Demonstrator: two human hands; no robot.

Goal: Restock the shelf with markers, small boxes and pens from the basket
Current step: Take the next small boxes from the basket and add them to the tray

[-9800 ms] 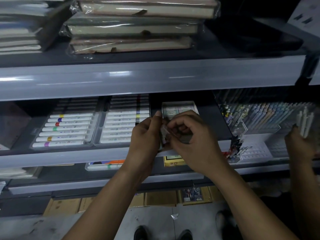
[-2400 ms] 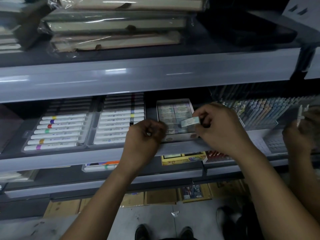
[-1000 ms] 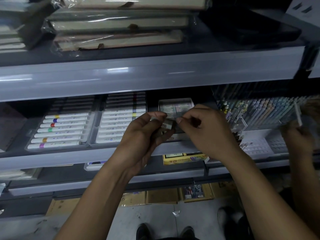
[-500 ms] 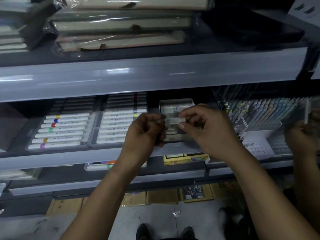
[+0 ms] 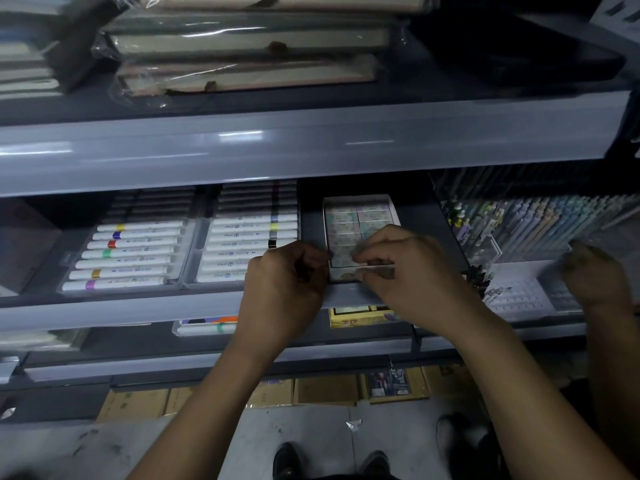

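Observation:
A white tray of small pastel boxes sits on the middle shelf, between the marker trays and the pens. My right hand pinches one small box flat at the tray's front row. My left hand is curled against the tray's left front corner; it seems to grip more small boxes, hidden inside the fingers. Two clear trays of white markers lie to the left. Rows of pens stand to the right.
Another person's hand works at the pen display on the right. Wrapped books are stacked on the shelf above. The grey shelf lip runs in front, with a yellow box and more markers on the shelf below.
My right hand has carried the small box from in front of my left hand down to the tray's front row. My left hand has curled shut beside the tray.

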